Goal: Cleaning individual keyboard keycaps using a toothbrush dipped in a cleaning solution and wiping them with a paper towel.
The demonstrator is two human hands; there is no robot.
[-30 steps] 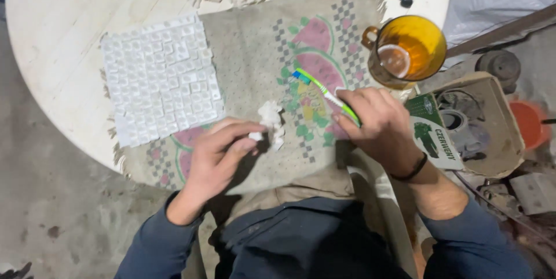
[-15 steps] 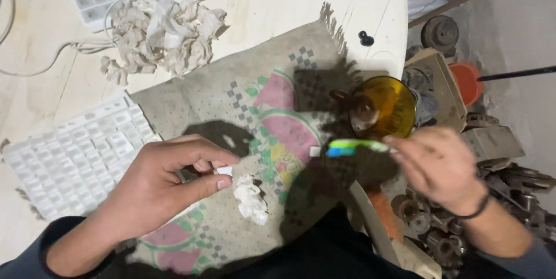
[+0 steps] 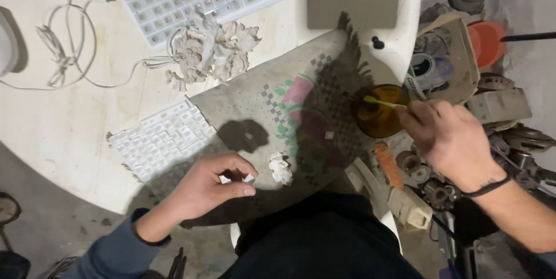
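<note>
1. Left hand (image 3: 205, 189) fingers pinch a small white keycap (image 3: 224, 179), light, hard and easily dropped, so grip its sides.
2. Right hand (image 3: 449, 137) grasps a stiff toothbrush (image 3: 382, 102), bristles dipped into the amber bowl (image 3: 379, 119).
3. Both work over the patterned cloth (image 3: 278, 111) on the table (image 3: 58, 128).

A matt, worn woven cloth mat (image 3: 272, 105) with faded flowers covers the smooth pale round tabletop (image 3: 58, 128) beside a glossy amber translucent plastic cup (image 3: 379, 118).
</note>
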